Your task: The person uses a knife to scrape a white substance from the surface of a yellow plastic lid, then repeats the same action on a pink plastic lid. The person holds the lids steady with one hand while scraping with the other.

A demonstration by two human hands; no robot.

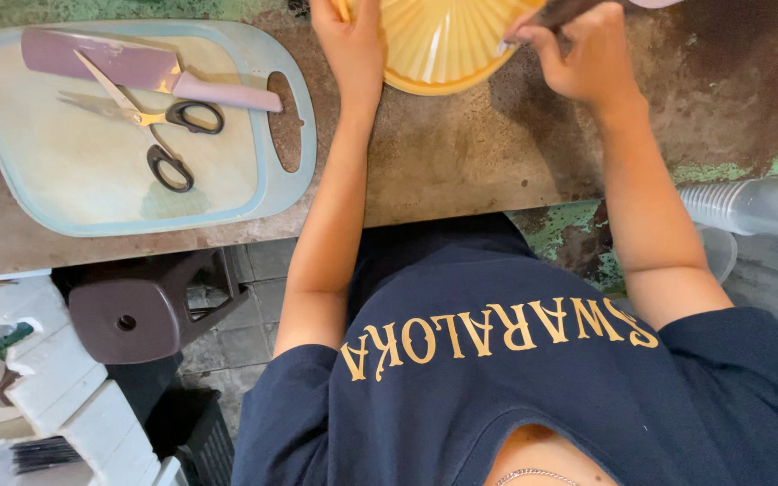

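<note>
A yellow ribbed dish sits on the worn brown counter at the top edge of the view, partly cut off. My left hand grips the dish's left rim, fingers curled over the edge. My right hand is closed around a dark-handled utensil, whose pale tip rests at the dish's right rim. The utensil's far end is out of frame, so I cannot tell its kind.
A pale blue cutting board lies to the left with a pink-handled knife and black-handled scissors on it. Below the counter stands a brown plastic stool. White foam boxes sit at the bottom left. Stacked clear cups lie to the right.
</note>
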